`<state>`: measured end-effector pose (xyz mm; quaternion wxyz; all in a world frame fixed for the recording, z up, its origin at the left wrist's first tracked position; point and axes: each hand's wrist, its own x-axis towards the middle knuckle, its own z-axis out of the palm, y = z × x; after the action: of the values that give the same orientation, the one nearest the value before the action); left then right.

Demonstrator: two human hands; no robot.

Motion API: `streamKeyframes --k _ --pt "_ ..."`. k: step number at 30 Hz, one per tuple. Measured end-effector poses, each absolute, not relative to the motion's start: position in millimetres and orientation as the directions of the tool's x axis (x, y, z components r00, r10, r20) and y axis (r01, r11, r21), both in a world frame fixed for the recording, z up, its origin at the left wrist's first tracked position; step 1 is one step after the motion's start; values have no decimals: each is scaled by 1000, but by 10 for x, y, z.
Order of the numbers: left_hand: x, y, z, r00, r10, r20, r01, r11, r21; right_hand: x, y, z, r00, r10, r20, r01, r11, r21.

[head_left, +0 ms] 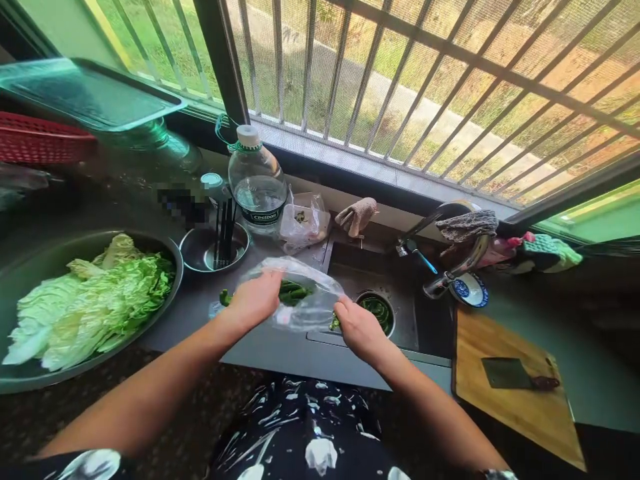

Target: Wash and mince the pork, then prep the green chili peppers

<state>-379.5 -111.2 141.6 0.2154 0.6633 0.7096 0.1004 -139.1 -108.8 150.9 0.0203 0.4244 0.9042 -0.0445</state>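
A clear plastic bag (310, 270) is stretched between my two hands above the counter's front edge. My left hand (255, 297) is closed on its left side, and my right hand (361, 327) pinches its right side. Long green vegetables, likely peppers (294, 292), show in or behind the clear plastic. Another green piece (225, 297) lies left of my left hand. Just beyond my right hand, a round metal bowl (393, 319) in the sink (407, 320) holds more green peppers (374, 310).
Cabbage leaves (95, 300) fill a large pan (176, 267) at left. A metal bowl (193, 257), a water bottle (257, 187) and a white plastic bag (305, 220) stand behind. Right are the faucet (457, 270), a blue-white bowl (470, 290) and a cutting board (510, 333) bearing a cleaver (507, 373).
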Motion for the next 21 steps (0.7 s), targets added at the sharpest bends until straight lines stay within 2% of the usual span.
streamKeyframes --k 2,3,5,6,8,9,11,14,17,21 --pt "-3808 -1212 1543 31 988 -151 781 71 621 -1342 -1040 1504 -658 752 -32 728 625 -280" --pt "-3809 -1275 1641 51 990 -132 669 64 741 -1300 -1024 1529 -647 762 0 687 583 -433" --pt "-3785 -1406 1885 45 989 -143 342 119 932 -1182 -1003 1626 -574 818 32 535 404 -742" --pt "-3747 -1460 2009 32 984 -176 153 169 974 -1105 -993 1685 -516 856 33 429 291 -855" --pt "-3588 -1523 2202 53 968 -245 -190 251 949 -909 -965 1776 -345 937 46 206 124 -971" --pt "-3452 -1527 2249 91 961 -263 -313 278 908 -788 -947 1788 -240 969 59 117 89 -989" --pt "-3058 -1492 2213 198 945 -260 -441 323 837 -491 -922 1709 -36 997 67 34 68 -997" --pt "-2225 -1392 1838 330 894 -305 -433 430 792 68 -977 1352 142 990 26 125 8 -992" --pt "-1368 -1268 1237 286 829 -481 -446 560 699 632 -1156 877 227 973 -35 290 -102 -952" --pt "-614 -903 519 145 698 -702 -537 651 537 1140 -1378 433 246 960 -133 395 -224 -891"
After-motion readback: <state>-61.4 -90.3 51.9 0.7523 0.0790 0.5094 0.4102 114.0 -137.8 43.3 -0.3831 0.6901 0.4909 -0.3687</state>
